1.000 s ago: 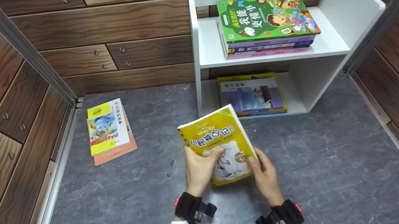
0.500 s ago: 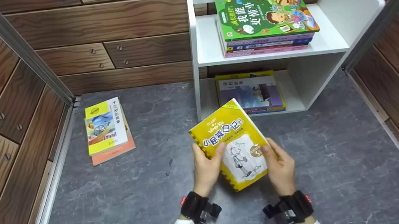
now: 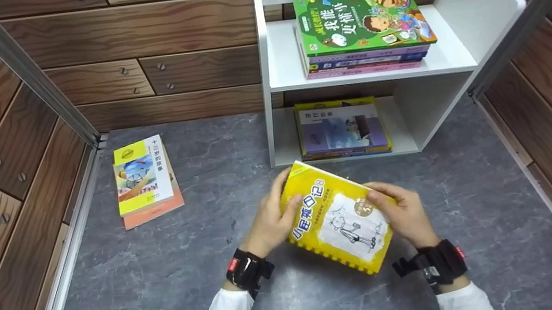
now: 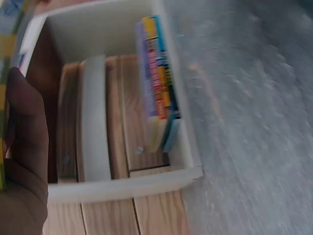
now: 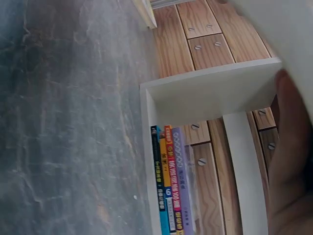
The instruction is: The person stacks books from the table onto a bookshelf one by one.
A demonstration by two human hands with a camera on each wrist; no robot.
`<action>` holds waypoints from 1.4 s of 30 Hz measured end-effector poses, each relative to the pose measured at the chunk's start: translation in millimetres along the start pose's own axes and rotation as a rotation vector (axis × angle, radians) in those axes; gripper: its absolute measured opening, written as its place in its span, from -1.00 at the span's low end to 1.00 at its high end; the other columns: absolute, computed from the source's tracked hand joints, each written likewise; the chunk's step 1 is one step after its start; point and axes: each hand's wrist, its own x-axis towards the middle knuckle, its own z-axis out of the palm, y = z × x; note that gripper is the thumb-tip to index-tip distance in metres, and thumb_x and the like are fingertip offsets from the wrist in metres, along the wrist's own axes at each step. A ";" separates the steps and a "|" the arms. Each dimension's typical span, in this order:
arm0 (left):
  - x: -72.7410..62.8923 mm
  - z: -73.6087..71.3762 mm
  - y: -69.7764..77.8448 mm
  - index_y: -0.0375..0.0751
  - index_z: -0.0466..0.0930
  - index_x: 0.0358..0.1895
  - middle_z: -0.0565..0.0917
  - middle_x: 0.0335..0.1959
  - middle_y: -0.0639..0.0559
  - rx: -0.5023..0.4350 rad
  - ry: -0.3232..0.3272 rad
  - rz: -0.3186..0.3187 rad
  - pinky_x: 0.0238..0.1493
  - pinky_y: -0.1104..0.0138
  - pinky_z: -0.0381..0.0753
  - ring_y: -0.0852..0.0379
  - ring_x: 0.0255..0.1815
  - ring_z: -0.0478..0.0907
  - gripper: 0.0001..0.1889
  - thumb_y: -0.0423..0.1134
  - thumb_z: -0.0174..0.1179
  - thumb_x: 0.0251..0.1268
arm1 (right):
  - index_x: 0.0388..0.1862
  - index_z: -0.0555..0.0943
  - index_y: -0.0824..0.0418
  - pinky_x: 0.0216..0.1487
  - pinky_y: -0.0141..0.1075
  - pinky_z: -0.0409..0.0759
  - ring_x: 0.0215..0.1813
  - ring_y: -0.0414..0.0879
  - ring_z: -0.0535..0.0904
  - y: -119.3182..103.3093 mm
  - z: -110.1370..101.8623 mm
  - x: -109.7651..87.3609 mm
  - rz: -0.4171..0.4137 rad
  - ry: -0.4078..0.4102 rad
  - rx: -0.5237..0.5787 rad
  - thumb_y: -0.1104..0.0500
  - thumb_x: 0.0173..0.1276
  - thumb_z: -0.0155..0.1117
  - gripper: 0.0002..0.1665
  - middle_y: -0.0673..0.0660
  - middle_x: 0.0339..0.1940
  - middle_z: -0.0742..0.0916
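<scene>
Both hands hold a yellow comic-style book above the floor, in front of the shelf; its cover carries a cartoon figure and lies tilted, title end toward the left. My left hand grips the title end, thumb on the cover and fingers behind it. At the right edge, my right hand pinches the book with its thumb on the cover. In the left wrist view only part of the left hand shows, beside a strip of the book. The right wrist view catches some of the right hand.
A white two-tier shelf stands at the back. Its upper tier bears a stack of books topped by a green one; the lower tier has a stack with a purple-grey book on top. Two books lie on the grey floor at left.
The yellow book has turned anticlockwise, its title end swinging left. My left hand has shifted to that end, and my right hand has moved a little right and up.
</scene>
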 end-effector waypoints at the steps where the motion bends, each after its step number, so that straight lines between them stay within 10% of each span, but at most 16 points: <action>1: -1.3 1.9 -1.7 -0.11 0.08 0.64 0.66 -0.19 -0.08 0.009 -0.020 -0.008 -0.48 0.25 0.76 0.13 -0.40 0.69 -0.39 -0.13 0.02 0.67 | 0.06 0.77 0.29 -0.56 -0.21 0.72 -0.53 0.02 0.72 -1.0 -0.2 1.2 0.007 -0.005 0.005 0.26 0.48 0.37 -0.76 0.15 -0.33 0.82; 12: -4.4 19.0 -10.3 -0.09 -0.08 0.71 0.60 -0.19 -0.08 -0.036 0.135 -0.038 -0.46 0.22 0.76 0.11 -0.40 0.65 -0.33 -0.15 -0.05 0.71 | 0.49 0.44 0.21 -0.40 -0.38 0.69 -0.26 -0.03 0.68 1.9 13.8 -1.4 -0.043 0.231 0.081 0.33 0.54 0.24 -0.42 0.14 0.04 0.69; 17: 0.5 28.4 -11.2 -0.21 -0.08 0.69 0.64 -0.25 -0.13 -0.058 0.214 -0.034 -0.48 0.22 0.76 0.10 -0.42 0.67 -0.33 -0.22 -0.03 0.70 | 0.71 0.11 0.08 0.38 -0.42 0.47 0.59 0.02 0.29 2.5 20.2 -9.1 -0.027 0.227 0.158 0.26 0.64 0.08 -0.25 0.13 0.67 0.27; 24: 5.9 42.9 -11.7 -0.16 -0.05 0.69 0.66 -0.26 -0.09 -0.084 0.277 -0.094 -0.49 0.24 0.74 0.12 -0.44 0.66 -0.34 -0.19 -0.03 0.70 | 0.70 0.17 -0.01 -0.08 -0.39 0.71 0.04 -0.10 0.63 9.2 21.9 -21.0 0.028 0.285 0.131 0.20 0.69 0.00 -0.32 0.25 0.38 0.54; 33: 13.7 56.4 -15.6 -0.31 0.08 0.63 0.59 0.18 -0.30 -0.027 0.396 -0.276 0.03 0.15 0.66 0.07 -0.15 0.61 -0.37 -0.31 0.03 0.62 | 0.71 0.13 0.06 0.27 -0.57 0.46 0.60 0.08 0.28 25.4 19.4 -23.5 0.126 0.252 0.026 0.19 0.70 -0.01 -0.32 0.12 0.69 0.26; 42: 24.9 51.9 -12.7 -0.37 -0.09 0.59 0.45 0.34 -0.35 -0.209 0.218 -0.304 -0.04 0.21 0.75 -0.07 -0.03 0.66 -0.16 -0.37 0.24 0.40 | 0.76 -0.18 -0.07 0.23 -0.48 0.56 0.37 -0.02 0.52 33.8 0.1 -9.6 0.178 0.087 0.011 0.27 0.26 0.58 0.38 0.24 0.67 0.27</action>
